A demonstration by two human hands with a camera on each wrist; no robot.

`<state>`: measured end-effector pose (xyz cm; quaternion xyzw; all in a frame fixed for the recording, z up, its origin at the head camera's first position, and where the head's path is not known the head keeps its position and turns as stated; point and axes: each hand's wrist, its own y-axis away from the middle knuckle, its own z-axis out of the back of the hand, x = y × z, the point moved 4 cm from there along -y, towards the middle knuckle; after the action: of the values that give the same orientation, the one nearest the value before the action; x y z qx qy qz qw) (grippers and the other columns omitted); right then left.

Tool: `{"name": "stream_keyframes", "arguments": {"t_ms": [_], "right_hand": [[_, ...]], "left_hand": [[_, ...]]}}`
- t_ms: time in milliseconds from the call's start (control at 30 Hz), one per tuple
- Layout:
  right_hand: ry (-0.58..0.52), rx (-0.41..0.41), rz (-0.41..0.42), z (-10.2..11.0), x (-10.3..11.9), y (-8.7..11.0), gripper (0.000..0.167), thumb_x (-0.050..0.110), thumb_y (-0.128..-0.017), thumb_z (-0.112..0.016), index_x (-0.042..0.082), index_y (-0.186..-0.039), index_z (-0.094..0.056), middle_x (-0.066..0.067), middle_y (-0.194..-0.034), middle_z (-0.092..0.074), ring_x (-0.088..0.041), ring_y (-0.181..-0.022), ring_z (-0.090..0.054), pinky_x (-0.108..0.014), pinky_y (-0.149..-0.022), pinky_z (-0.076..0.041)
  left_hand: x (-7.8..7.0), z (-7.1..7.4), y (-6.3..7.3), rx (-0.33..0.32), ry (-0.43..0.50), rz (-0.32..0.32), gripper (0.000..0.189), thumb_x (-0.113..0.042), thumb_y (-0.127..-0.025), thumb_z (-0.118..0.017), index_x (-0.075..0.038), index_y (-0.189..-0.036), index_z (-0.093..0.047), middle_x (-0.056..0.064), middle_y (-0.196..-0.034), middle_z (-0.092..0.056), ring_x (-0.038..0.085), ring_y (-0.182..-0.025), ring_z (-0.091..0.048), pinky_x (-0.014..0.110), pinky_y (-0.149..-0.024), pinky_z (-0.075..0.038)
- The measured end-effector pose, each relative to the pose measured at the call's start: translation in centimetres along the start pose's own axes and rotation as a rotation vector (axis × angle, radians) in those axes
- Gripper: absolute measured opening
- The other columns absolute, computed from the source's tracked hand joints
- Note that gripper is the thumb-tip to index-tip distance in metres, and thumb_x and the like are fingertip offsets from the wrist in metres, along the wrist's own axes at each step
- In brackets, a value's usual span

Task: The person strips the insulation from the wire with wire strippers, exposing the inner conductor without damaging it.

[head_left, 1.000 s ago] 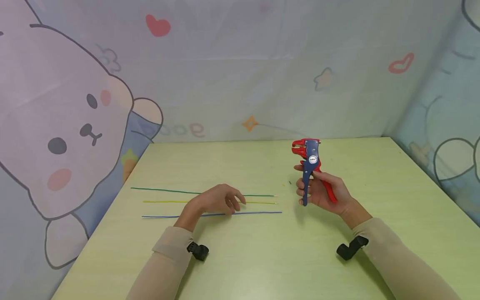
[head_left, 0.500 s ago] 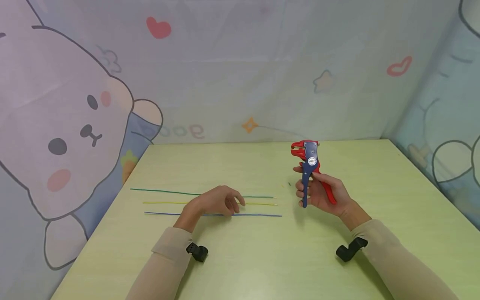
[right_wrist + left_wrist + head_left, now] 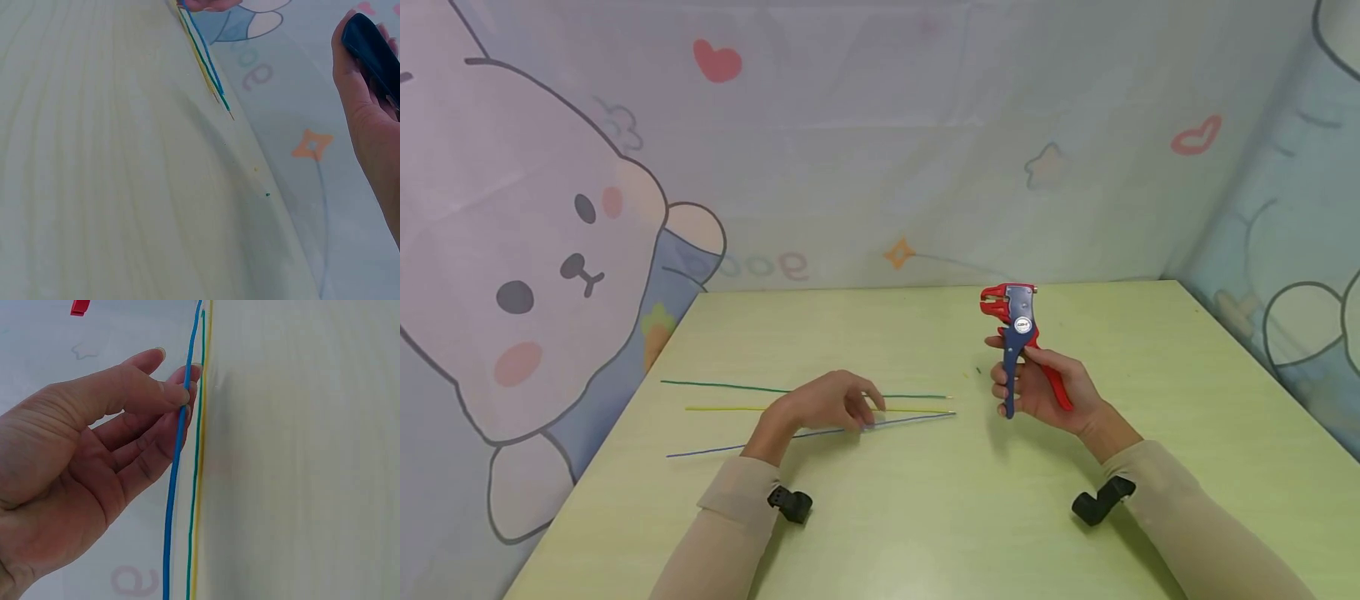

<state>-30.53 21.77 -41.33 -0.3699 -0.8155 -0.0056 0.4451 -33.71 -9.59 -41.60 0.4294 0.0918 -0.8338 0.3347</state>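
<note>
My left hand (image 3: 831, 402) pinches a blue wire (image 3: 169, 512) between thumb and fingertips near its middle. In the left wrist view the wire runs straight past the thumb tip. A green wire (image 3: 722, 384) and a yellow wire (image 3: 917, 410) lie beyond it on the table, partly hidden behind that hand. Both show bare metal at their right ends in the right wrist view; the blue end (image 3: 221, 91) looks fully covered. My right hand (image 3: 1063, 393) grips a red and blue wire stripper (image 3: 1021, 312) by its handles, upright, with its red nose pointing left.
Small scraps of insulation, one dark green (image 3: 267, 194) and one yellow (image 3: 255, 169), lie on the pale wooden table (image 3: 925, 517) between the wires and the stripper. A printed cloth (image 3: 865, 150) hangs behind the table's back edge.
The blue wire has tilted in my left hand: its right end rose toward the yellow wire's end and its left end swung toward me. The right hand and wire stripper have barely moved.
</note>
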Motion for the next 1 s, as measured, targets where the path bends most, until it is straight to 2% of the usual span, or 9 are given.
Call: {"name": "stream_keyframes", "arguments": {"t_ms": [200, 333, 500, 733, 833, 1000], "right_hand": [[0.005, 0.006, -0.004, 0.0, 0.0, 0.0, 0.049, 0.026, -0.108, -0.013, 0.007, -0.149, -0.031, -0.014, -0.112, -0.059, -0.029, -0.105, -0.058, -0.046, -0.092, -0.049], [0.008, 0.029, -0.007, 0.1, 0.1, 0.0, 0.048, 0.027, -0.109, -0.014, 0.007, -0.150, -0.029, -0.014, -0.112, -0.059, -0.028, -0.105, -0.057, -0.046, -0.092, -0.047], [0.002, 0.036, -0.014, 0.1, 0.0, 0.1, 0.048, 0.027, -0.109, -0.015, 0.007, -0.151, -0.028, -0.014, -0.113, -0.059, -0.028, -0.105, -0.057, -0.046, -0.093, -0.047], [0.005, 0.041, -0.020, 0.3, 0.0, 0.1, 0.046, 0.026, -0.109, -0.018, 0.007, -0.150, -0.029, -0.015, -0.113, -0.059, -0.028, -0.104, -0.058, -0.047, -0.092, -0.047], [0.003, 0.052, -0.027, 0.3, -0.1, 0.2, 0.047, 0.026, -0.109, -0.017, 0.006, -0.150, -0.029, -0.015, -0.113, -0.059, -0.028, -0.104, -0.058, -0.047, -0.091, -0.048], [0.017, 0.088, -0.048, 0.3, -0.3, 0.4, 0.048, 0.023, -0.108, -0.012, 0.006, -0.150, -0.027, -0.015, -0.114, -0.059, -0.028, -0.104, -0.058, -0.047, -0.090, -0.049]], "left_hand": [[-0.8, 0.9, 0.4, -0.047, -0.020, -0.050, 0.039, 0.013, -0.086, -0.062, 0.002, -0.122, -0.068, 0.014, -0.101, -0.072, 0.026, -0.096, -0.069, 0.029, -0.077, -0.055], [-1.4, 1.6, 0.7, -0.070, -0.053, -0.085, 0.043, 0.012, -0.087, -0.058, 0.002, -0.128, -0.066, 0.017, -0.103, -0.072, 0.026, -0.098, -0.067, 0.031, -0.083, -0.054], [-2.0, 2.4, 1.5, -0.114, -0.084, -0.063, 0.042, 0.009, -0.088, -0.055, 0.001, -0.127, -0.068, 0.013, -0.106, -0.073, 0.019, -0.097, -0.065, 0.033, -0.087, -0.053], [-2.8, 3.7, 2.5, -0.215, -0.056, -0.026, 0.040, 0.009, -0.087, -0.057, -0.004, -0.122, -0.073, 0.009, -0.109, -0.072, 0.019, -0.093, -0.064, 0.033, -0.079, -0.054], [-3.3, 4.0, 2.8, -0.237, -0.062, -0.031, 0.039, 0.008, -0.088, -0.058, -0.007, -0.120, -0.074, 0.006, -0.110, -0.071, 0.021, -0.096, -0.064, 0.034, -0.080, -0.054], [-4.0, 4.4, 3.0, -0.275, -0.081, -0.073, 0.033, 0.007, -0.092, -0.060, -0.008, -0.117, -0.076, 0.005, -0.112, -0.070, 0.022, -0.097, -0.065, 0.035, -0.083, -0.055]]}}
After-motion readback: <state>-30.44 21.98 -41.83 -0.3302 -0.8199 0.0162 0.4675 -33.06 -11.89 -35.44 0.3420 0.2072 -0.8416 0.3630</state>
